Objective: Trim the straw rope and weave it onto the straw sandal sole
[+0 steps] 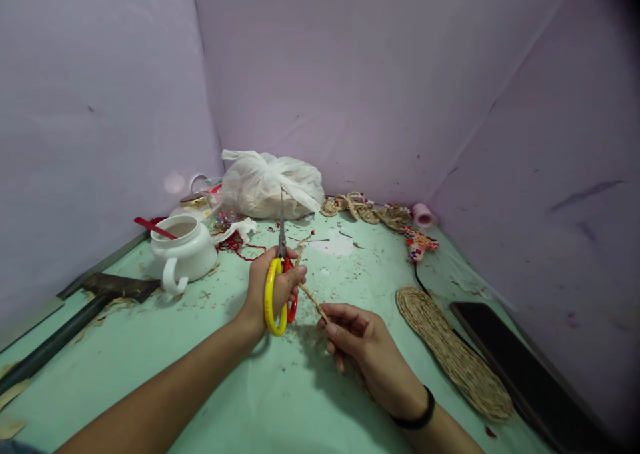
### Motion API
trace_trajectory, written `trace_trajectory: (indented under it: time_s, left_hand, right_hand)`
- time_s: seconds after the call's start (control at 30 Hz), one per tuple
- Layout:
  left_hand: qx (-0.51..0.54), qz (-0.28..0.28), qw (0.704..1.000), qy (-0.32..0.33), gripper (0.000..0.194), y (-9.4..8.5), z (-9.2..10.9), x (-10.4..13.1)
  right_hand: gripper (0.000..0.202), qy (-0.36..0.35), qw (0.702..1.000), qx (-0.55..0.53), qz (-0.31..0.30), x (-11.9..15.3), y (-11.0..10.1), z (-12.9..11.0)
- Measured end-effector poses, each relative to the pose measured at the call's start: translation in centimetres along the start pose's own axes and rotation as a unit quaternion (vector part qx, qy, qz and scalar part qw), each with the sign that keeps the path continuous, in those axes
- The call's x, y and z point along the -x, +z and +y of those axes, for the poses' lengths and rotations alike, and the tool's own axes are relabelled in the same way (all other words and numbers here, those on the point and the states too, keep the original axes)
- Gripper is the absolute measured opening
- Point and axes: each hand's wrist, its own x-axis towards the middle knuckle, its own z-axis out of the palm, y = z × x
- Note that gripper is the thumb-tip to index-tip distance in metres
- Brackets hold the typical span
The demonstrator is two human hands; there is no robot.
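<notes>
My left hand [273, 282] is closed around scissors [276, 297] with one yellow and one red handle loop, their blades pointing up and away. Its thumb and fingers also pinch one end of a thin braided straw cord [313, 300]. The cord slants down to the right into my right hand [357, 347], whose thumb and index finger pinch it. A black band circles the right wrist. To the right of that hand lies a woven straw sole [453, 354], flat on the green table [240, 401].
At left stand a white pot [193, 251] with a red stick and a dark-headed hammer [107, 297]. Behind are a tied plastic bag [273, 187], straw pieces [367, 211] and a pink spool [424, 216]. A dark phone-like slab [520, 367] lies at right.
</notes>
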Motion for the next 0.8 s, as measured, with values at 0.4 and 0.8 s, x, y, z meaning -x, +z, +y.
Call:
trace_trajectory:
  time_s: [0.4, 0.8]
  left_hand:
    - [-0.007, 0.003, 1.000, 0.002, 0.023, 0.15, -0.14, 0.00]
    - [-0.156, -0.072, 0.983, 0.065, 0.022, -0.44, 0.31, 0.18]
  right_hand:
    - [0.029, 0.021, 1.000, -0.022, 0.003, 0.00, 0.05, 0.22]
    - [0.027, 0.016, 0.997, -0.076, 0.027, -0.42, -0.51, -0.19]
